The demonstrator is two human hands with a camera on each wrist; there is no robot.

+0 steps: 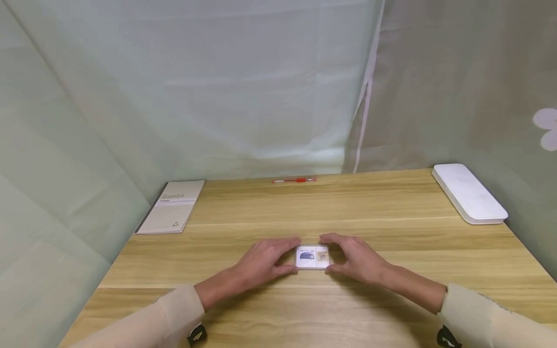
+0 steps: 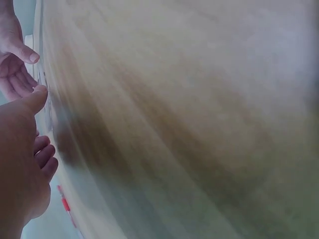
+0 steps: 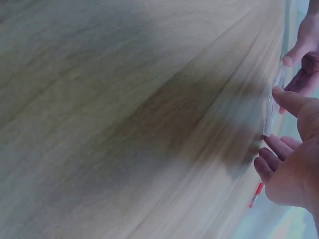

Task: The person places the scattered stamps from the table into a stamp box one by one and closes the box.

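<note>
A small flat rectangular case with rounded corners lies at the middle of the table, a dark bluish picture and a yellowish one on its white face. My left hand holds its left end, thumb at the near corner and index finger at the far one. At the opposite end my right hand grips the same way, thumb near and fingers far. From the right wrist, the case's thin edge shows between the right thumb and fingers. The left wrist view has the left hand mostly hiding the case.
On the wood-grain table, a notebook marked "Gambit" lies at the far left. A red pen rests along the back edge. At the back right is a white flat box. Hanging cloth surrounds the table's back and sides.
</note>
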